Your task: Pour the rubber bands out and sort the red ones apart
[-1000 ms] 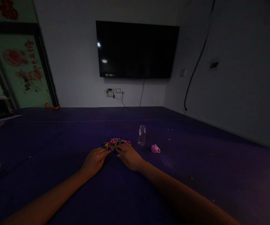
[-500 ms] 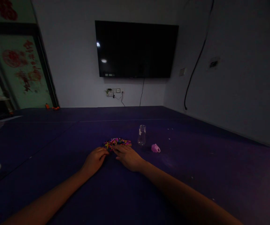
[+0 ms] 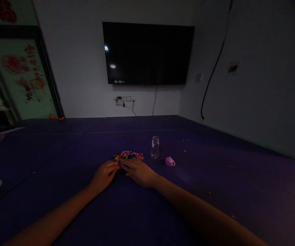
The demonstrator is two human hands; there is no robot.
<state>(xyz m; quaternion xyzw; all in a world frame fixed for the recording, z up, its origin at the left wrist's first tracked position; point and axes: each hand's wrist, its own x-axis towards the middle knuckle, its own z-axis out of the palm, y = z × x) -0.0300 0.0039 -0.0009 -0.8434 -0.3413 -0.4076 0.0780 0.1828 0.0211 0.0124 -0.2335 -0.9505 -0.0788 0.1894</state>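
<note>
Purple felt-like cloth covers the long table (image 3: 214,191), and in the dim light the brightest thing on it is a small heap of coloured rubber bands (image 3: 128,156) — pink, yellow, green and orange loops tangled together, lying just beyond the fingers of both hands. The left hand (image 3: 103,175) rests palm down on the cloth with its fingers loosely curled, fingertips at the near edge of the heap. The right hand (image 3: 139,172) lies flatter, fingers spread and reaching toward the same edge; the two hands almost meet at their fingertips. Whether either one has a band pinched between its fingertips is too dark and too small to tell — neither hand is clenched, and neither visibly lifts anything.

Just right of the heap stands a small clear glass bottle (image 3: 155,147), upright and uncapped, and near it on the right lies a small pink cap (image 3: 170,161), apart from the bottle.

To work the heap well, I judge it best to tease single loops off the near edge with thumb and forefinger, one hand steadying the rest, since the bands cling and spring. Sweeping motions toward the right risk knocking the light bottle over.

A dark television (image 3: 147,53) hangs on the far wall.
</note>
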